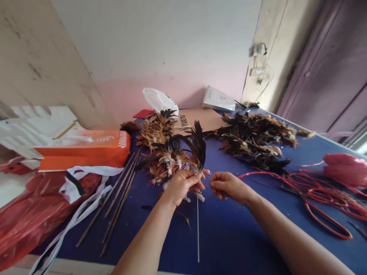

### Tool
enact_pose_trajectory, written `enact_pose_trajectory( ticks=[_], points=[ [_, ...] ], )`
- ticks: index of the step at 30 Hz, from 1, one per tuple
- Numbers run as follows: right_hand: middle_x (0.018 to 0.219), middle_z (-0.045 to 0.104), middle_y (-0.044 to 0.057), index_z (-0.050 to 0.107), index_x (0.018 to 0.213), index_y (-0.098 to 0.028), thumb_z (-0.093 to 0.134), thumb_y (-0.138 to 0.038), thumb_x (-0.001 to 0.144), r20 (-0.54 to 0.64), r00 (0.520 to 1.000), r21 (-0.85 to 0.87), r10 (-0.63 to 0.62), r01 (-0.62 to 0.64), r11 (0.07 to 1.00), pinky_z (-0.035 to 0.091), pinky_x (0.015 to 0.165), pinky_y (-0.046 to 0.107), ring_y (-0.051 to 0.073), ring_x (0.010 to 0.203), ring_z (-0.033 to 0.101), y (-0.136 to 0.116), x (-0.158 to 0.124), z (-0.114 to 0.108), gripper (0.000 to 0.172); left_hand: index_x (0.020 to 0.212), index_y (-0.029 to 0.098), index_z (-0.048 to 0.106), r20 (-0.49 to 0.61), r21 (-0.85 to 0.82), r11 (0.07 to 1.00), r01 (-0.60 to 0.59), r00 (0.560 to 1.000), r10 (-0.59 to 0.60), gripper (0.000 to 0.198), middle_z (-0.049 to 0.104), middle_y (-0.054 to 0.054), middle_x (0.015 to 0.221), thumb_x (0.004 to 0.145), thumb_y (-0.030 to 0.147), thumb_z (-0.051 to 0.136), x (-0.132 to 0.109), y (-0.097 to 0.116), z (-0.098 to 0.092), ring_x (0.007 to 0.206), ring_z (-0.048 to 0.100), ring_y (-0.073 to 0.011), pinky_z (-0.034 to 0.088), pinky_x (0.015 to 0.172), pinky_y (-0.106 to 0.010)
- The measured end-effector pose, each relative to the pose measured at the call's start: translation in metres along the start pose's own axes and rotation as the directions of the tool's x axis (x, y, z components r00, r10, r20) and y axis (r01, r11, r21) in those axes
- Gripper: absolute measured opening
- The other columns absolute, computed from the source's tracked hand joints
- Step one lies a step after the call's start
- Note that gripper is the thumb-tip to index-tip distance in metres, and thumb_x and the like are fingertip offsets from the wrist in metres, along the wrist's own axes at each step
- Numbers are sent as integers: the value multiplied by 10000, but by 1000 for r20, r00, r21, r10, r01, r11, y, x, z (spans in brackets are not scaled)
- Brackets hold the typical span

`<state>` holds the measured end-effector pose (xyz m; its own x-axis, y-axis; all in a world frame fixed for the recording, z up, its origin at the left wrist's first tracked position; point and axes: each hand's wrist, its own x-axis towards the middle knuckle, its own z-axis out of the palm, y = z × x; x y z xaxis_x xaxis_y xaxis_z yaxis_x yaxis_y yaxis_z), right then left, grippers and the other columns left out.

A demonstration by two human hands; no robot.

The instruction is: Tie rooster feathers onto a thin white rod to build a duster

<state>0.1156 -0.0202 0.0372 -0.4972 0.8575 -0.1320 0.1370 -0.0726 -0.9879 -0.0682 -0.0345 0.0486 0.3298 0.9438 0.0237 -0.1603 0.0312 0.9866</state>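
My left hand (pixel 183 185) is closed round the base of a bunch of dark feathers (pixel 198 147), which stands up above the fingers. A thin pale stick (pixel 198 233) shows below this hand, pointing toward me. Just to the right, my right hand (pixel 228 185) is closed in a pinch on a red plastic string (pixel 248 173); a short length of it spans the gap between the hands. Beyond my left hand lie small brown and black feather bundles (pixel 164 162), some with red ties. The exact grip inside the left fingers is hidden.
More feathers (pixel 255 133) are heaped at the right back. Tangled red string and scissors (pixel 329 225) lie at the right. Several thin sticks (pixel 123 202), an orange box (pixel 83 149) and a red plastic bag (pixel 43 217) are at the left. Cardboard (pixel 197 116) lies behind.
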Motion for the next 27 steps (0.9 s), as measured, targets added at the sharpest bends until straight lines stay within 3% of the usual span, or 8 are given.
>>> enact_pose_trajectory(
  ticks=[7, 13, 17, 27],
  points=[
    [531, 527, -44, 487, 721, -146, 531, -317, 720, -118, 986, -97, -115, 104, 990, 339, 386, 165, 52, 399, 467, -3, 0, 1, 177, 793, 110, 669, 5, 28, 995, 100, 995, -101, 290, 676, -89, 766, 677, 374, 640, 4, -11, 4, 704, 636, -155, 487, 631, -230],
    [560, 556, -27, 586, 756, -147, 522, -281, 712, -110, 975, -415, -194, 132, 900, 359, 450, 184, 76, 472, 491, 4, 0, -5, 155, 695, 108, 663, -129, 83, 988, 131, 984, -120, 295, 659, -62, 649, 630, 395, 666, 10, -17, 2, 577, 618, -131, 495, 592, -242],
    [577, 584, -12, 643, 690, -155, 501, -293, 732, -152, 939, -613, -308, 155, 775, 360, 507, 202, 97, 535, 490, 3, -1, -10, 203, 658, 117, 661, -157, 173, 979, 105, 985, -78, 286, 641, -48, 588, 644, 403, 648, 13, -23, 1, 536, 608, -126, 491, 566, -243],
    [585, 576, 4, 625, 648, -159, 491, -261, 746, -239, 844, -712, -480, 183, 678, 358, 542, 221, 120, 560, 496, 5, 0, -2, 196, 573, 132, 606, -82, 329, 942, 71, 996, -46, 291, 579, -17, 500, 694, 396, 580, 13, -27, 9, 427, 545, -104, 449, 457, -222]
  ],
)
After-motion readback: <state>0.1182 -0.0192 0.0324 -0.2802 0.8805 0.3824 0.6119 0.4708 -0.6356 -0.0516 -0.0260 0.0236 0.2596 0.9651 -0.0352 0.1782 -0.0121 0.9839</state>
